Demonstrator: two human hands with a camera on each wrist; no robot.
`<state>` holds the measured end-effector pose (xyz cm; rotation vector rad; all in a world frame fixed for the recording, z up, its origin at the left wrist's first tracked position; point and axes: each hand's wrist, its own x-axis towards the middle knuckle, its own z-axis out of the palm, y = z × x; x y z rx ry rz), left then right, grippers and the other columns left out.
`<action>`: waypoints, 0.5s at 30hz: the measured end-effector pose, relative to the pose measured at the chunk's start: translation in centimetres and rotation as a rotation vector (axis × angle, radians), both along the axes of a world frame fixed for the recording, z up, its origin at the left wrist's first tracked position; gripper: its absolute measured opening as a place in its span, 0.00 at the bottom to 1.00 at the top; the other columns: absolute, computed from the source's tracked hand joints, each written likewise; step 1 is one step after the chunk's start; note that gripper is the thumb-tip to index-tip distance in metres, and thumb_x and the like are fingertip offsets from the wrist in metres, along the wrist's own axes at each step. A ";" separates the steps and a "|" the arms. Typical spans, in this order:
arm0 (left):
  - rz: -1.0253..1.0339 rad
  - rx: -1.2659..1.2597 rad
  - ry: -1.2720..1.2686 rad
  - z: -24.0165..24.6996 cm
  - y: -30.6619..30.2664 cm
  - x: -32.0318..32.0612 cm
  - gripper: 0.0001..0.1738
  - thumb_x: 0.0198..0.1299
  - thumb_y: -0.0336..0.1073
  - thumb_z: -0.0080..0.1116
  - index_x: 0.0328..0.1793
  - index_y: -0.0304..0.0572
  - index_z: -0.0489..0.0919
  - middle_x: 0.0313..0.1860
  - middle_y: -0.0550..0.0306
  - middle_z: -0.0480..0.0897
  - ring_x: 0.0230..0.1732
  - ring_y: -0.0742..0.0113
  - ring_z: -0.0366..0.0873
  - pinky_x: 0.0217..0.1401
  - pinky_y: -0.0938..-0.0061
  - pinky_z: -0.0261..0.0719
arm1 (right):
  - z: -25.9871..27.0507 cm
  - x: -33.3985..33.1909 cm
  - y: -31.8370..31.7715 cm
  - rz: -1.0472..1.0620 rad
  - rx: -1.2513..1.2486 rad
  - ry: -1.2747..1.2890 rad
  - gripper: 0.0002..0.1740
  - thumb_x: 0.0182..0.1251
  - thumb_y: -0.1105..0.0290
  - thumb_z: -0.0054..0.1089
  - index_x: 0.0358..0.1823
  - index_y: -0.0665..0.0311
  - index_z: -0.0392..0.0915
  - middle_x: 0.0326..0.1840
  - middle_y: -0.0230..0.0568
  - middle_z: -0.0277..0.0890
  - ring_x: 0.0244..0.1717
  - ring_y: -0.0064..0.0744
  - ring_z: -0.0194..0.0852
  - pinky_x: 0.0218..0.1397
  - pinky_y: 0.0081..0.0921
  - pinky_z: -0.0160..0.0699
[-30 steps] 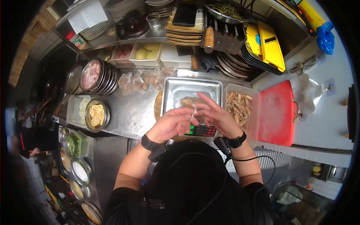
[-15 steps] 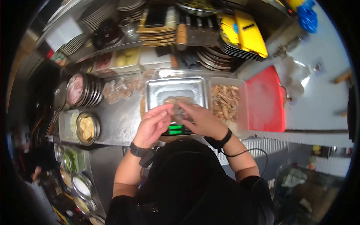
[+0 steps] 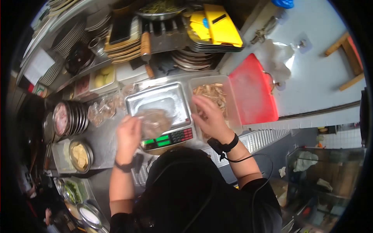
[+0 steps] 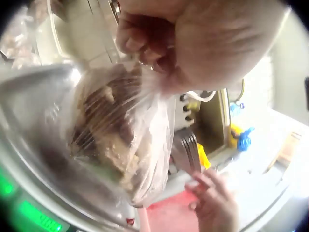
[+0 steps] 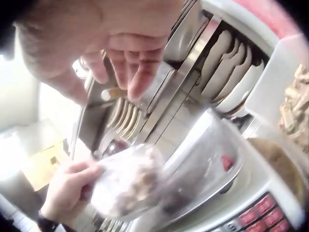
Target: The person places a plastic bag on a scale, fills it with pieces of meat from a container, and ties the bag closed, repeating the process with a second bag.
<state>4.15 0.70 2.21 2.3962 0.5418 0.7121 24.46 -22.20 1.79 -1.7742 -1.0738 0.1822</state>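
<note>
The left hand [image 3: 129, 136] pinches the gathered top of a clear plastic bag [image 3: 155, 123] holding brown pieces, over the left front part of a scale's metal tray [image 3: 176, 101]. In the left wrist view the bag [image 4: 113, 130] hangs from curled fingers of the left hand [image 4: 203, 43]. The right hand [image 3: 211, 120] is held above the near part of a plastic tub of brown pieces [image 3: 231, 116], its fingers apart and holding nothing. Loosely bent, empty fingers of the right hand [image 5: 106, 43] show in the right wrist view.
Several filled bags [image 3: 107, 106] lie left of the scale. Farther left are stacked metal plates [image 3: 77, 118] and a bowl of yellowish pieces [image 3: 80, 156]. A red board [image 3: 254, 91] stands right of the tub. Plates, a knife rack and yellow slicers [image 3: 223, 25] fill the shelf behind.
The hands have parted: the left moved left with the bag, while the right let go of it and moved toward the tub. The head view has shifted and turned.
</note>
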 end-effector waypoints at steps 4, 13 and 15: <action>0.227 -0.087 -0.015 3.0 2.5 -5.1 0.05 0.64 0.26 0.61 0.36 0.30 0.82 0.27 0.47 0.76 0.29 0.57 0.73 0.35 0.68 0.71 | -0.2 5.6 -3.8 -0.421 -0.109 -0.530 0.21 0.59 0.74 0.71 0.55 0.65 0.82 0.58 0.49 0.80 0.58 0.52 0.78 0.62 0.41 0.79; 0.619 0.200 0.203 -8.3 12.0 -14.2 0.10 0.65 0.32 0.61 0.35 0.30 0.81 0.30 0.37 0.80 0.30 0.46 0.79 0.38 0.57 0.76 | 9.6 14.1 -5.6 -0.523 -0.540 -1.207 0.12 0.58 0.76 0.55 0.44 0.67 0.81 0.42 0.44 0.79 0.44 0.44 0.76 0.48 0.37 0.78; 0.708 0.092 0.207 -12.3 13.7 -14.5 0.12 0.66 0.36 0.61 0.36 0.31 0.83 0.28 0.34 0.81 0.29 0.49 0.82 0.37 0.56 0.76 | 9.0 16.7 -5.5 -0.484 -0.640 -1.242 0.09 0.59 0.74 0.55 0.41 0.65 0.80 0.39 0.42 0.78 0.43 0.43 0.75 0.47 0.37 0.77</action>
